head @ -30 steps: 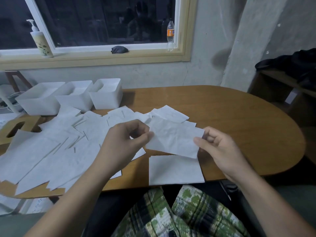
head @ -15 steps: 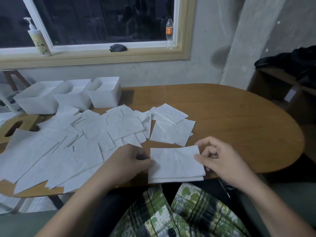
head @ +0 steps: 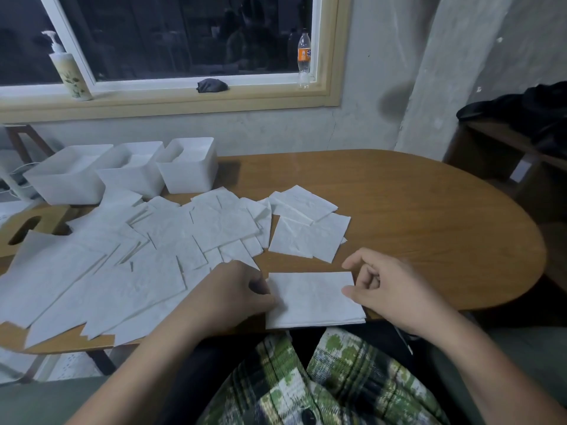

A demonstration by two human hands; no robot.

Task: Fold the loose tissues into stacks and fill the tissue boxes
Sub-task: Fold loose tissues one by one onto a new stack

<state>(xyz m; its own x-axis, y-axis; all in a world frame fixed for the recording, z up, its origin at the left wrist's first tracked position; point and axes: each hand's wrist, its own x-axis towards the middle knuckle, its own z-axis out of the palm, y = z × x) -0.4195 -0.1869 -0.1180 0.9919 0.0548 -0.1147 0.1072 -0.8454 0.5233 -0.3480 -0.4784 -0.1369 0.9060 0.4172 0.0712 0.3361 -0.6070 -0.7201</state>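
Touching R edge of folded stack (head: 313, 302) w/ our loose R hand (head: 389, 292); L hand (head: 227, 292) at L edge, grip unclear.

Matt, faintly crinkled paper tissues (head: 107, 286) are lying on a smooth, slightly glossy wood table (head: 429, 225); at upper left, smooth white plastic boxes (head: 190, 176) are standing.

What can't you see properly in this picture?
Head view:
- Folded stack: its layers are too thin to count.
- Three white boxes: their walls hide how full they are.
- Left hand: its back hides the fingers' tips, so its grip is unclear.
- Loose tissues: the left edge cuts them off.
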